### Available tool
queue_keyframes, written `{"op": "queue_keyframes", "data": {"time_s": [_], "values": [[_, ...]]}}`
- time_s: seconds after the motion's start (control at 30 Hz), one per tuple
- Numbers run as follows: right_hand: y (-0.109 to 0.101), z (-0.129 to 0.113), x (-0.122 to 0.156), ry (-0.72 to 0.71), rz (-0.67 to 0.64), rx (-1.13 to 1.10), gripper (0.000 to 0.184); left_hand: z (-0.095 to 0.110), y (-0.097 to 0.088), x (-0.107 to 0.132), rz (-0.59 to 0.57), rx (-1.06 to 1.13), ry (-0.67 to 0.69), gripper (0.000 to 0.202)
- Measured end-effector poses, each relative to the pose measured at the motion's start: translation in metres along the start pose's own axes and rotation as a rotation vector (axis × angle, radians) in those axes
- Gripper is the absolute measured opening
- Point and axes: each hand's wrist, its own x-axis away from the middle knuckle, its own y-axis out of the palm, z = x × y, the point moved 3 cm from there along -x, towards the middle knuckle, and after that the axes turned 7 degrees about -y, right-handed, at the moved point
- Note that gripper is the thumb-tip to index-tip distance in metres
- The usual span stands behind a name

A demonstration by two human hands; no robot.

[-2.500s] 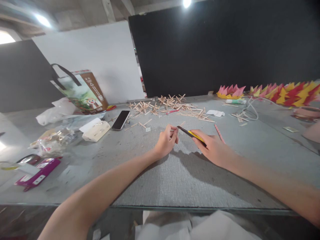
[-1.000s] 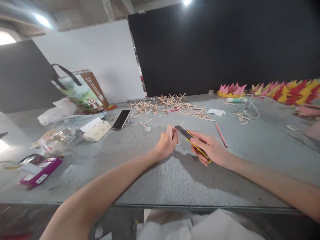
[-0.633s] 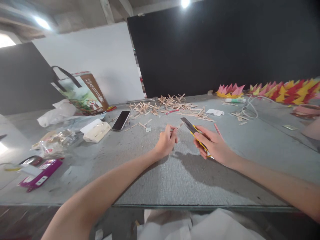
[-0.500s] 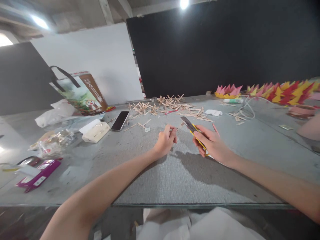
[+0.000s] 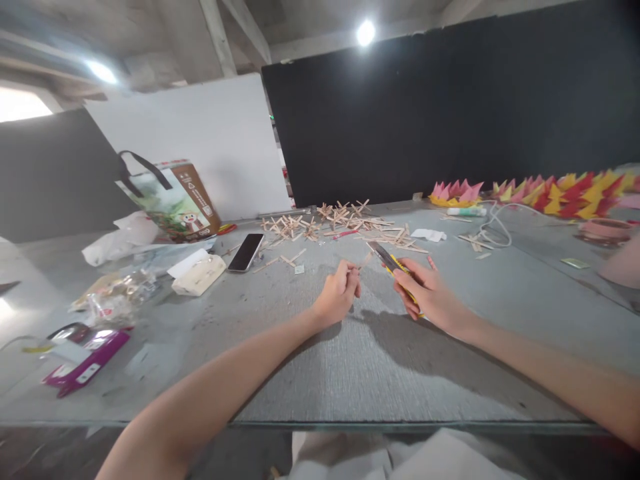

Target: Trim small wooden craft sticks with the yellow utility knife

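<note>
My left hand (image 5: pixel 341 291) is closed, its thumb and fingers pinching a thin wooden stick (image 5: pixel 367 260) that sticks out up and to the right. Wrapped in my right hand (image 5: pixel 431 293) is a yellow and black utility knife (image 5: pixel 395 265), its dark blade end pointing up and left towards the stick's tip. Whether blade and wood touch, I cannot tell. A pinkish striped thin piece (image 5: pixel 433 263) shows just beyond the right fingers. Behind both hands lies a heap of small wooden sticks (image 5: pixel 350 217), many of them crossed.
On the grey table (image 5: pixel 310 373) at left are a phone (image 5: pixel 246 253), a tissue pack (image 5: pixel 199 273), a carrier bag (image 5: pixel 180 203) and a purple packet (image 5: pixel 90 363). At right stand folded-paper pieces (image 5: pixel 575 193), a white cable (image 5: pixel 495 227), a glue stick (image 5: pixel 467 212) and a tape roll (image 5: pixel 605 230).
The camera view has tilted up slightly, so everything sits lower in it. Both hands keep their holds; the stick in my left hand now angles upward more steeply.
</note>
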Motion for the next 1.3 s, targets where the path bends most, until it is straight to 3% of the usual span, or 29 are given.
{"op": "queue_keyframes", "data": {"time_s": [0.27, 0.5, 0.6, 0.8, 0.93, 1.3], "values": [[0.003, 0.004, 0.001, 0.035, -0.03, -0.001, 0.042, -0.007, 0.0, -0.007, 0.033, 0.213, -0.03, 0.028], [-0.001, 0.002, 0.004, -0.013, -0.057, 0.084, 0.056, -0.03, 0.001, -0.027, 0.105, 0.542, -0.3, 0.007], [-0.003, 0.006, 0.002, -0.025, -0.097, 0.114, 0.055, -0.031, 0.0, -0.027, 0.125, 0.571, -0.33, 0.009], [-0.002, 0.012, 0.003, -0.08, -0.226, 0.275, 0.053, -0.016, 0.002, -0.016, 0.052, 0.528, -0.15, 0.024], [0.0, 0.011, 0.005, -0.091, -0.272, 0.343, 0.055, -0.007, 0.001, -0.009, 0.026, 0.515, -0.024, 0.052], [0.003, 0.009, 0.007, -0.133, -0.248, 0.338, 0.055, -0.008, 0.005, -0.005, -0.032, 0.526, 0.035, 0.068]]}}
